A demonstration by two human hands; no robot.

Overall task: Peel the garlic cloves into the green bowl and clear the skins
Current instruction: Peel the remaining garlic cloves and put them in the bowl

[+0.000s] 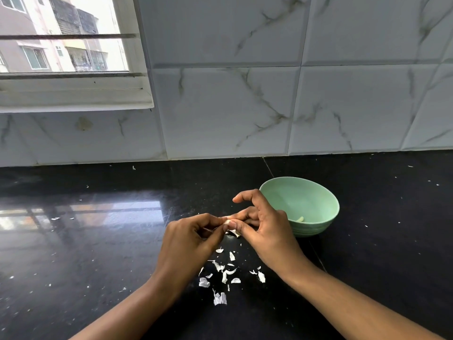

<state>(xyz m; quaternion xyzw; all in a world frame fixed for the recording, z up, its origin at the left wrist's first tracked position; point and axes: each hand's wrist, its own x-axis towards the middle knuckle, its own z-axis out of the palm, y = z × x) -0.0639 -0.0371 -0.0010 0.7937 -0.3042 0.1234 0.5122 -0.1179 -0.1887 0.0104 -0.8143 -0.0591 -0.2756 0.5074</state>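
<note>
Garlic clove (227,220) is pinched between our left hand (190,238) and right hand (263,228) fingertips, left of the green bowl (316,192), above skins (224,273).

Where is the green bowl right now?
In the head view, the green bowl sits on the black counter, right of middle, just behind the right hand and near the tiled wall.
</note>
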